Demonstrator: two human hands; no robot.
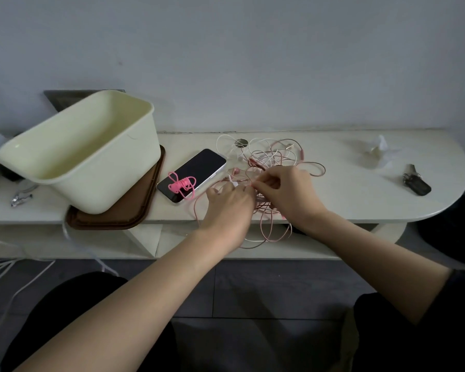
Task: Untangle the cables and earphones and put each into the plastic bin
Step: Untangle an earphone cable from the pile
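Step in hand: untangling, and early in it by our reckoning. We saw no cable inside the plastic bin.
Tangle: a loose knot of pink, white and dark red wires sat mid-table, just right of the phone. Some loops hung over the front edge, and a pink earbud poked out on its left side.
Right hand: its fingertips were narrowed to a pinch on a thin strand of the tangle.
Left hand: it was down on the wires with its back to us and its fingers curled in. We could not tell whether it gripped a strand or only pinned the heap.
Bin: it stood tilted at the left, propped on a brown tray, well apart from the tangle.
Pink cable bundle: it lay wound up on the phone, not binned.
Next move, as we judged it: hold the heap steady and draw one wire out slowly. Follow it through each crossing, because a sharp tug would tighten the knot. Then carry it left, over the phone, to the bin.
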